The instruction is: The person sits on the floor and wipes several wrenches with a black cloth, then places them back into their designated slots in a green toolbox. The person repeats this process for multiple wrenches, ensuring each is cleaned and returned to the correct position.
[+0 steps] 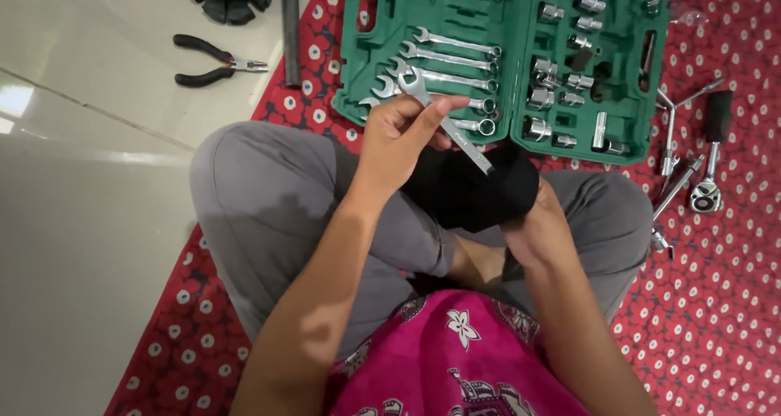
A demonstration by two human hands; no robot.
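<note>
Above the crossed legs, near the middle of the scene, a combination wrench (443, 117) is held in the left hand (399, 139), whose fingers are closed around the upper part of the shank, just below the open-ended jaw that points up and to the left. The lower part of the shank is buried in a black cloth (472, 190), which is bunched around it and gripped from below by the right hand (537, 229); that hand is closed on the cloth, though its fingers are largely hidden by the fabric.

The wrench is judged to be stiff, fairly heavy for its bulk and smooth enough to slip through a loose grip, since its polished steel gives little purchase. A firm hold is best taken on the flat middle of the shank, as is done here, with the two heads left free. The cloth is soft and light and can be gathered anywhere.

Beyond the hands, on the far side, an open green tool case (508, 58) lies on a red mat with white flowers (716, 302); more wrenches are seated in its left half and sockets in its right. To the right of the case, a ratchet handle (709, 152) and extension bars are laid on the mat. Far left, black-handled pliers (213, 60) rest on the pale tiled floor (81, 221).
</note>
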